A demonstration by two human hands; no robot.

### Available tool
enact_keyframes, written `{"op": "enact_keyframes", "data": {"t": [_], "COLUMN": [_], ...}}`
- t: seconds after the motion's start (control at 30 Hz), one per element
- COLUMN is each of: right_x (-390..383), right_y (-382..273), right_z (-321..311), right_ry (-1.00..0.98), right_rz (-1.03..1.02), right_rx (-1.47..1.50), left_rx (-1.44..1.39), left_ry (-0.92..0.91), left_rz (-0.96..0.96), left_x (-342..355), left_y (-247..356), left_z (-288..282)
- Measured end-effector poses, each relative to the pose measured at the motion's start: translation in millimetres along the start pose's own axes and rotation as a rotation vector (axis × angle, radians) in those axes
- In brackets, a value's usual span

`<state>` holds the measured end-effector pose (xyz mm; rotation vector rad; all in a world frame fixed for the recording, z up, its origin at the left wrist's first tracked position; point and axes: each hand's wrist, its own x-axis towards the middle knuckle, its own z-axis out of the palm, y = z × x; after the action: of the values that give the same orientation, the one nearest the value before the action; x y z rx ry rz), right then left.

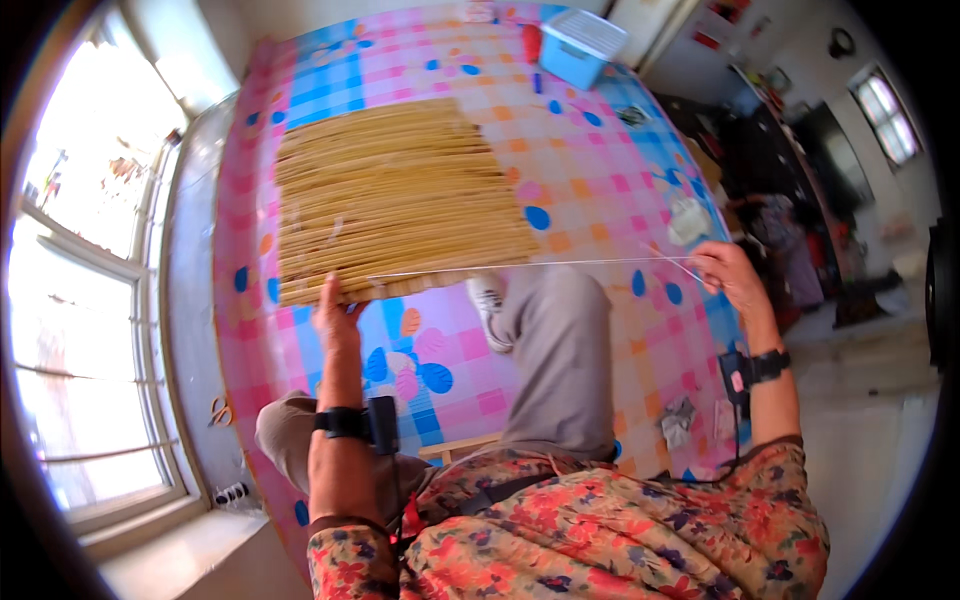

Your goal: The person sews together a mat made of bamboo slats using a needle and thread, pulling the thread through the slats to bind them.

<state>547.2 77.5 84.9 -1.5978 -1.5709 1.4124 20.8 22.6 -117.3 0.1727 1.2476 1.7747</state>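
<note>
A mat of straw-coloured stalks (400, 190) lies in front of me, its many thin stalks side by side. My left hand (338, 308) grips the near edge of the mat toward its left corner, thumb on top and fingers underneath. From that edge a thin white thread (560, 263) runs taut to the right. My right hand (728, 274) is closed on the thread's far end, out past the mat's right side. A short thin light piece crosses the thread just by the right fingertips; whether it is a needle I cannot make out.
The mat rests on a pink, blue and orange checked sheet (560, 180). At the far right stands a blue box with a pale lid (580, 45). Scissors (221, 411) lie on the left ledge by the window. A grey crumpled cloth (677, 421) is near my right elbow.
</note>
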Motion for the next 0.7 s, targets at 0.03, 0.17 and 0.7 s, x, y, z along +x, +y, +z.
{"op": "enact_keyframes", "data": {"t": [0.03, 0.17, 0.7], "right_x": [-12.1, -40.9, -131.4], "right_y": [-0.5, 27.7, 131.1], "right_z": [-2.3, -17.8, -130.7], "right_ry": [0.019, 0.076, 0.413], "right_rz": [0.005, -0.076, -0.215], "right_rx": [-0.089, -0.337, -0.925], "left_rx": [-0.011, -0.036, -0.127], "left_ry": [-0.018, -0.005, -0.092], "left_rz": [-0.022, -0.025, -0.081], "left_x": [3.5, -11.9, 0.3], "left_y": [0.1, 21.9, 12.5], "left_z": [-6.2, -4.1, -21.7]}}
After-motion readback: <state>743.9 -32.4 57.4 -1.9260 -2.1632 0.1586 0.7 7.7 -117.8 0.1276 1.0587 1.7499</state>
